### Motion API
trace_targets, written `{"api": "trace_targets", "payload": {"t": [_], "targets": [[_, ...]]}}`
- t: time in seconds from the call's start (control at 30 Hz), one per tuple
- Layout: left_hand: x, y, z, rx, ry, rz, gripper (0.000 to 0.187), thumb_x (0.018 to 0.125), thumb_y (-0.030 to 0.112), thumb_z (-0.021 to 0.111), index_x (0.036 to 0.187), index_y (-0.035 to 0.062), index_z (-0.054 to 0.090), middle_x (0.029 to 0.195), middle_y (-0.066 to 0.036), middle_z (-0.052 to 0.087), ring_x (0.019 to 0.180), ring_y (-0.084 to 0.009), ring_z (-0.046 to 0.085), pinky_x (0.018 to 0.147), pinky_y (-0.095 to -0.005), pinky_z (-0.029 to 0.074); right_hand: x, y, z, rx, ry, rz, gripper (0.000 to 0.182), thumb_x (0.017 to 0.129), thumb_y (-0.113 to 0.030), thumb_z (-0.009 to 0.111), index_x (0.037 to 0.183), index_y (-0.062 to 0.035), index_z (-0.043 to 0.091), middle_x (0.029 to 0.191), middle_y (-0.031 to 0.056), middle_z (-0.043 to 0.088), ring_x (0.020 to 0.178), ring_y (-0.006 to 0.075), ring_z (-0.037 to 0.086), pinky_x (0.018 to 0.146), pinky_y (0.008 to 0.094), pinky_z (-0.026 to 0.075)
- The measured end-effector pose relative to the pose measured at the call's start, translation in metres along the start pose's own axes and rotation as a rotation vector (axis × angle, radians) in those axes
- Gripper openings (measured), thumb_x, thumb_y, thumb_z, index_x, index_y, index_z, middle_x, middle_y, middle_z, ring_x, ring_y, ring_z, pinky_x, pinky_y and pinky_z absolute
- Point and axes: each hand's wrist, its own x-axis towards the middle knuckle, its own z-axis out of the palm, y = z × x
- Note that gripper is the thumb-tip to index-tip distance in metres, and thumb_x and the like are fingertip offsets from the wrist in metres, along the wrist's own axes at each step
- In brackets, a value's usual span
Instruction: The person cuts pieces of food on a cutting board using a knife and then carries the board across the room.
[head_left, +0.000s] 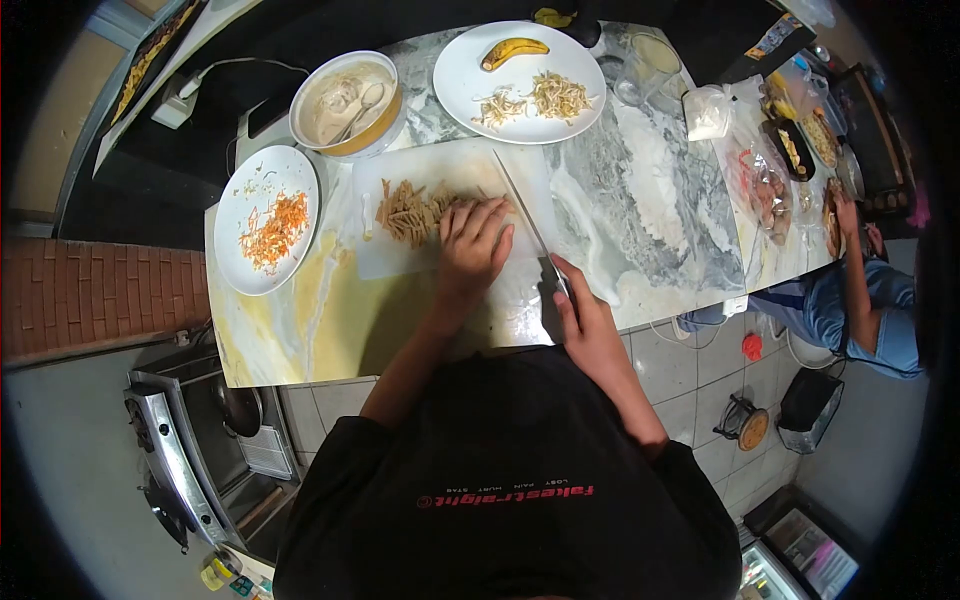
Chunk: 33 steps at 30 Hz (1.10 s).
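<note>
My right hand [587, 318] is wrapped round the dark handle of a long kitchen knife [524, 205], its blade slanting up and left across the right part of a white cutting board [385, 260]. On that board lies a heap of brown cut strips [405, 215], whose exact kind I cannot make out. My left hand [474, 240] rests over the right end of the heap, fingers bent and pressed down, just left of the blade. What lies under those fingers is mostly hidden.
Shredded carrot and cabbage lie on a white plate [235, 240] at left. Behind stands a bowl of batter [345, 85] with a spoon. A larger plate [455, 70] holds a banana and sprouts. Glasses [650, 60] and bags [765, 190] are to the right, near another person [860, 310].
</note>
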Motion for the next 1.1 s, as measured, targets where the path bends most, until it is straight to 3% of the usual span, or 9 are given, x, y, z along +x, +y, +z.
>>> {"api": "trace_targets", "payload": {"t": [0.07,0.27,0.3,0.4,0.47,0.5,0.7,0.9,1.1], "targets": [[0.0,0.001,-0.001,-0.007,-0.008,-0.008,0.035,0.086,0.012,0.076,0.119,0.0065,0.072,0.121,-0.007,0.07,0.112,-0.0298,0.063,0.106,-0.0473,0.044,0.002,0.005,0.005,-0.016,0.018,-0.081,0.046,0.107,-0.009,0.05,0.153,-0.0118,0.045,0.114,0.037,0.067,0.111,0.0552,0.062,0.092,0.0486,0.052],[-0.001,-0.002,-0.001,-0.056,-0.008,-0.031,0.032,0.087,0.011,0.076,0.118,0.005,0.071,0.122,-0.007,0.069,0.115,-0.0283,0.063,0.108,-0.0489,0.043,0.001,-0.002,0.009,-0.06,-0.017,-0.046,0.045,0.108,-0.008,0.047,0.152,-0.008,0.044,0.126,0.0361,0.064,0.117,0.0544,0.06,0.096,0.0527,0.051],[-0.001,-0.002,0.0,-0.073,-0.015,-0.037,0.032,0.088,0.012,0.077,0.118,0.0039,0.07,0.124,-0.007,0.068,0.117,-0.0274,0.062,0.11,-0.051,0.043,0.001,-0.001,0.011,-0.062,-0.015,-0.038,0.045,0.108,-0.008,0.047,0.152,-0.008,0.044,0.126,0.0361,0.064,0.117,0.0544,0.06,0.096,0.0527,0.051],[-0.001,-0.003,-0.001,-0.076,-0.02,-0.03,0.032,0.087,0.011,0.077,0.117,0.0038,0.07,0.124,-0.006,0.068,0.118,-0.0268,0.062,0.11,-0.0504,0.042,0.002,-0.002,0.015,-0.07,0.028,-0.077,0.046,0.108,-0.006,0.048,0.154,-0.0114,0.045,0.099,0.0339,0.067,0.098,0.0544,0.064,0.084,0.0431,0.052],[0.0,-0.003,-0.003,-0.08,-0.028,-0.035,0.031,0.087,0.011,0.077,0.116,0.0036,0.07,0.123,-0.006,0.068,0.117,-0.0266,0.061,0.11,-0.0497,0.042,0.005,-0.013,0.013,-0.088,-0.031,0.026,0.045,0.106,-0.006,0.047,0.152,-0.0085,0.045,0.123,0.0369,0.064,0.115,0.0548,0.06,0.094,0.0532,0.052],[0.001,-0.003,-0.004,-0.081,-0.028,-0.041,0.03,0.087,0.011,0.077,0.116,0.0035,0.071,0.123,-0.006,0.068,0.117,-0.0264,0.061,0.11,-0.0491,0.042,0.006,-0.013,0.015,-0.093,-0.03,0.028,0.045,0.106,-0.006,0.047,0.152,-0.0085,0.045,0.123,0.0369,0.064,0.115,0.0548,0.06,0.094,0.0532,0.052],[0.005,-0.004,-0.004,-0.139,-0.033,-0.085,0.024,0.088,0.01,0.075,0.111,0.0032,0.073,0.119,-0.006,0.07,0.116,-0.025,0.062,0.109,-0.0465,0.043,0.011,-0.016,0.015,-0.139,-0.073,0.146,0.047,0.106,-0.005,0.047,0.153,-0.0102,0.04,0.107,0.0368,0.067,0.103,0.0547,0.064,0.084,0.0554,0.052],[0.008,-0.005,-0.007,-0.171,-0.076,-0.13,0.025,0.089,0.01,0.073,0.113,0.0038,0.073,0.119,-0.006,0.071,0.114,-0.0247,0.062,0.107,-0.0459,0.044,0.016,-0.003,0.004,-0.075,-0.118,0.211,0.033,0.111,-0.014,0.045,0.143,-0.0074,0.038,0.071,0.0272,0.061,0.074,0.0521,0.064,0.064,0.0533,0.045],[0.012,-0.005,-0.01,-0.212,-0.119,-0.181,0.026,0.086,0.008,0.074,0.112,0.0061,0.075,0.123,-0.004,0.071,0.115,-0.0255,0.062,0.107,-0.0442,0.043,0.025,0.001,-0.003,-0.164,-0.216,0.416,0.036,0.112,-0.028,0.042,0.131,0.0021,0.048,0.076,0.0301,0.063,0.079,0.0538,0.064,0.067,0.0552,0.045]]}}
